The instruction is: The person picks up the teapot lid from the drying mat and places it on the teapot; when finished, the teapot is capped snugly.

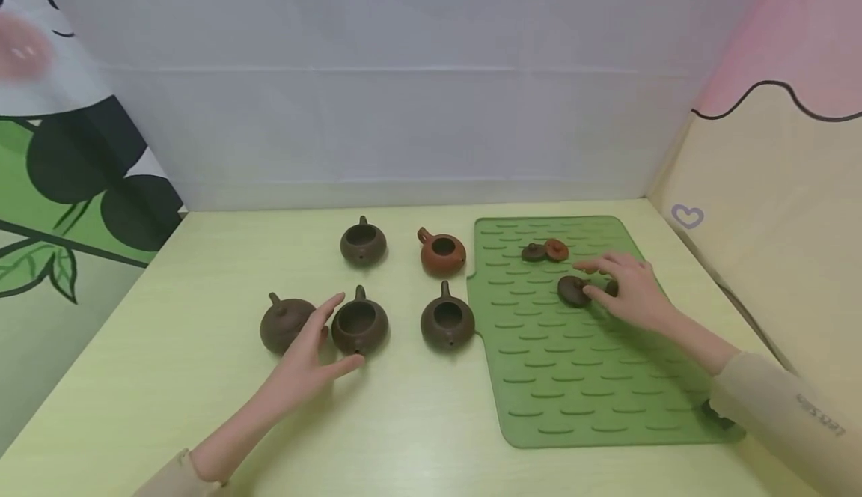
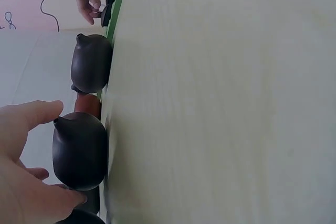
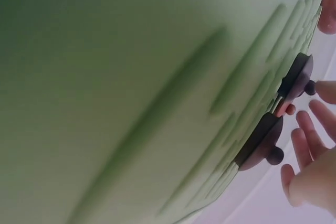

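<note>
My left hand [image 1: 303, 366] reaches over the front-middle dark brown teapot [image 1: 359, 325], which has no lid on it. In the left wrist view, thumb and fingers are spread on either side of this teapot [image 2: 79, 153]; whether they touch it I cannot tell. To its left stands a dark teapot with its lid on [image 1: 281, 326]. Over the green mat, my right hand [image 1: 633, 295] has its thumb by the knob of a dark teapot lid [image 1: 571, 292], fingers extended and apart. Another dark lid [image 1: 611, 287] is mostly hidden behind that hand.
One dark lid [image 1: 533, 253] and a reddish lid [image 1: 557, 250] lie together farther back on the green mat [image 1: 539, 377]. Lidless teapots stand left of the mat: a reddish one [image 1: 441, 261], a dark one behind [image 1: 364, 250], and another dark one in front [image 1: 447, 328].
</note>
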The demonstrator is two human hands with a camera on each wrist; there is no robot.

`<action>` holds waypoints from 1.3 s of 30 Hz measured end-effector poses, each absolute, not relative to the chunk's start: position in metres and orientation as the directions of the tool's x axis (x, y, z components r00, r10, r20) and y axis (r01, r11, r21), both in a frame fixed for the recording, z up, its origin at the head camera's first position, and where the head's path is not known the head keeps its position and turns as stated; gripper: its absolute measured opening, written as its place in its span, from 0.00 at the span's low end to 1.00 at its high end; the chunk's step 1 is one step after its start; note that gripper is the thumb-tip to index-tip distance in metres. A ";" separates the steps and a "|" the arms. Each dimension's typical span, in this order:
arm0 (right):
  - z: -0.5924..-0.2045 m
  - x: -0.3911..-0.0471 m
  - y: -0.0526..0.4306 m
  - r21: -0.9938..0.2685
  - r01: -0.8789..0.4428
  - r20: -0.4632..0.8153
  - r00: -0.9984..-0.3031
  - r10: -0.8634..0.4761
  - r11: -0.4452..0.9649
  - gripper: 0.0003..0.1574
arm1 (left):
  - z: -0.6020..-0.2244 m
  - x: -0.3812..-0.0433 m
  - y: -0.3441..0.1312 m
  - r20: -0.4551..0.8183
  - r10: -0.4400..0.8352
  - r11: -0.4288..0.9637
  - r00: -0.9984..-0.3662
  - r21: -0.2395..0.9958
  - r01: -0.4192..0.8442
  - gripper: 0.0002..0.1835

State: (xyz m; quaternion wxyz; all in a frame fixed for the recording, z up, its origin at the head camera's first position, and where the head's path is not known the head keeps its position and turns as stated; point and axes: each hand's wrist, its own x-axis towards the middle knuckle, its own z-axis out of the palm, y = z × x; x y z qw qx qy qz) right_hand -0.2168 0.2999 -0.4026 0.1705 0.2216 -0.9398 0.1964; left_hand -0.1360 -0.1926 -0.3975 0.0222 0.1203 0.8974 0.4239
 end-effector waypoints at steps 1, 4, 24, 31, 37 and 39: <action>-0.402 -0.217 0.300 -0.295 -0.482 0.392 -0.849 -0.355 0.825 0.22 | -0.397 -0.136 -0.192 0.051 0.232 0.619 -0.971 0.763 0.187 0.51; -0.400 -0.219 0.302 -0.302 -0.472 0.339 -0.865 -0.369 0.828 0.20 | -0.396 -0.137 -0.192 0.007 0.224 0.638 -0.975 0.755 0.152 0.51; -0.388 -0.225 0.300 -0.327 -0.472 0.296 -0.874 -0.385 0.819 0.12 | -0.402 -0.138 -0.197 -0.058 0.249 0.558 -0.967 0.824 0.095 0.51; -0.379 -0.232 0.288 -0.290 -0.514 0.335 -0.845 -0.418 0.807 0.10 | -0.401 -0.138 -0.196 -0.050 0.248 0.566 -0.967 0.818 0.103 0.50; -0.362 -0.235 0.266 -0.279 -0.560 0.359 -0.814 -0.456 0.780 0.10 | -0.402 -0.139 -0.197 -0.051 0.248 0.558 -0.967 0.824 0.099 0.51; -0.355 -0.236 0.255 -0.278 -0.567 0.354 -0.811 -0.466 0.775 0.10 | -0.403 -0.139 -0.198 -0.051 0.247 0.559 -0.968 0.823 0.099 0.51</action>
